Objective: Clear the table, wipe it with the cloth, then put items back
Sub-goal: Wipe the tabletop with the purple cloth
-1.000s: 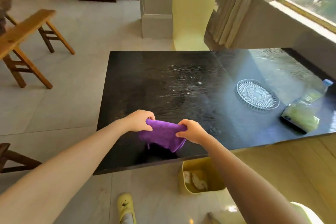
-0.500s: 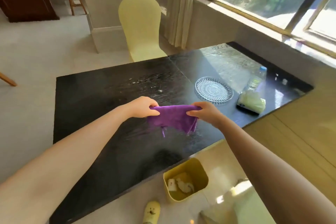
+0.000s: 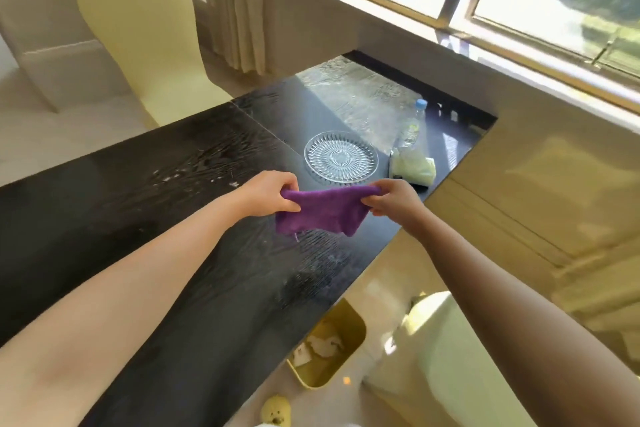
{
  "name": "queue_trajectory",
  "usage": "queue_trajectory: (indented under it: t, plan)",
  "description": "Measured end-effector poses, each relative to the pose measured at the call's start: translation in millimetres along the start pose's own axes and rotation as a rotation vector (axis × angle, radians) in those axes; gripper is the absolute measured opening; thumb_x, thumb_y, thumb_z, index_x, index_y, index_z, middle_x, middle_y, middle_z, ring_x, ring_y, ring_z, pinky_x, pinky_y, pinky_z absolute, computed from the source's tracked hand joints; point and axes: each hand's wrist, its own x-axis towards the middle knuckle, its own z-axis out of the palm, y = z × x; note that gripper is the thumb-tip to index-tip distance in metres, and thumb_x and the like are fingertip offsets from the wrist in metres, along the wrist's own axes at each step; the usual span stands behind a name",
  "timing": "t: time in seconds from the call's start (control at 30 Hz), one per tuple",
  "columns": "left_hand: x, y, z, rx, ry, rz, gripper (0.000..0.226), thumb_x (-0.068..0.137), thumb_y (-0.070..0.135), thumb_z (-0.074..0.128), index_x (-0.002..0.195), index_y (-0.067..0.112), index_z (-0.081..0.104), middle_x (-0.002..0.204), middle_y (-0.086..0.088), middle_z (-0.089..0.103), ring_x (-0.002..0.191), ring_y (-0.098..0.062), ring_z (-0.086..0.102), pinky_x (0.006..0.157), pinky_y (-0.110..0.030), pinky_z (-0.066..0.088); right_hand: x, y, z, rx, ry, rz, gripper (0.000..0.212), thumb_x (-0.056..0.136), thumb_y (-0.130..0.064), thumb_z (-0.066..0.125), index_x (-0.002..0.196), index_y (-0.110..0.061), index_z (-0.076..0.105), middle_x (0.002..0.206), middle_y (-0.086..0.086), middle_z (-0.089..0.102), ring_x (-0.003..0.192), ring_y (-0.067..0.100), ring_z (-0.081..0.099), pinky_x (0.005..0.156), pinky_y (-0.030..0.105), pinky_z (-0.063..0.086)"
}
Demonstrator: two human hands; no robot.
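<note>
A purple cloth [image 3: 322,211] hangs stretched between my two hands above the black table [image 3: 138,204]. My left hand [image 3: 268,194] pinches its left top corner and my right hand [image 3: 391,198] pinches its right top corner. The cloth's lower edge droops just above the wet, streaked tabletop. Just beyond the cloth, a clear ribbed glass plate [image 3: 341,156] lies flat on the table. To the plate's right a plastic bottle [image 3: 412,128] lies beside a pale yellow-green pack [image 3: 412,168] resting on something dark and flat.
A cream chair [image 3: 145,35] stands at the table's far side. A yellow bin [image 3: 329,347] with crumpled paper sits on the floor by the near edge, next to a yellow slipper [image 3: 275,409]. A window ledge [image 3: 450,45] runs along the right.
The view has swung right toward the window. Both hands have carried the cloth up and toward the glass plate, spreading it wider between them.
</note>
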Motion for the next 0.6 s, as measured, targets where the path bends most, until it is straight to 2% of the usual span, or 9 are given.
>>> queue_trajectory:
  t: [0.1, 0.2, 0.43, 0.5, 0.6]
  plan:
    - [12.0, 3.6, 5.2, -0.051, -0.003, 0.01, 0.016, 0.078, 0.021, 0.072, 0.079, 0.02, 0.057, 0.077, 0.007, 0.058, 0.071, -0.01, 0.054, 0.058, -0.022, 0.041, 1.9, 0.3, -2.7, 0.264, 0.009, 0.042, 0.015, 0.085, 0.006, 0.056, 0.094, -0.003, 0.063, 0.088, 0.015, 0.06, 0.08, 0.022, 0.057, 0.069, 0.026, 0.05]
    - [23.0, 8.0, 12.5, -0.122, -0.024, 0.007, 0.02, 0.075, 0.019, 0.075, 0.074, 0.022, 0.055, 0.074, 0.007, 0.057, 0.07, -0.011, 0.054, 0.058, -0.023, 0.042, 4.1, 5.6, -5.5, 0.388, 0.053, 0.08, 0.024, 0.087, 0.01, 0.048, 0.1, -0.006, 0.06, 0.093, 0.015, 0.061, 0.087, 0.025, 0.059, 0.069, 0.027, 0.052]
    - [52.5, 19.0, 26.7, -0.257, 0.008, 0.011, 0.017, 0.083, 0.025, 0.068, 0.093, 0.014, 0.06, 0.09, -0.004, 0.065, 0.083, -0.02, 0.061, 0.076, -0.035, 0.052, 14.2, 28.7, -13.2, 0.341, 0.158, 0.125, 0.023, 0.094, -0.002, 0.037, 0.106, -0.011, 0.054, 0.081, 0.001, 0.055, 0.079, 0.018, 0.053, 0.073, 0.04, 0.051]
    - [60.7, 22.2, 33.4, -0.323, -0.01, -0.002, 0.012, 0.084, 0.02, 0.067, 0.092, 0.016, 0.06, 0.09, -0.006, 0.065, 0.085, -0.022, 0.062, 0.079, -0.038, 0.053, 19.3, 37.8, -19.9, 0.343, 0.129, 0.171, 0.026, 0.093, -0.001, 0.035, 0.109, -0.01, 0.052, 0.086, 0.004, 0.056, 0.081, 0.019, 0.054, 0.07, 0.037, 0.051]
    - [75.1, 26.7, 47.2, -0.389, -0.043, -0.038, 0.009, 0.084, 0.013, 0.065, 0.092, 0.015, 0.061, 0.088, -0.008, 0.065, 0.085, -0.029, 0.066, 0.078, -0.044, 0.057, 29.9, 54.3, -29.0, 0.344, 0.061, 0.25, 0.03, 0.089, 0.005, 0.033, 0.1, -0.014, 0.053, 0.087, 0.005, 0.057, 0.072, 0.014, 0.056, 0.056, 0.029, 0.051]
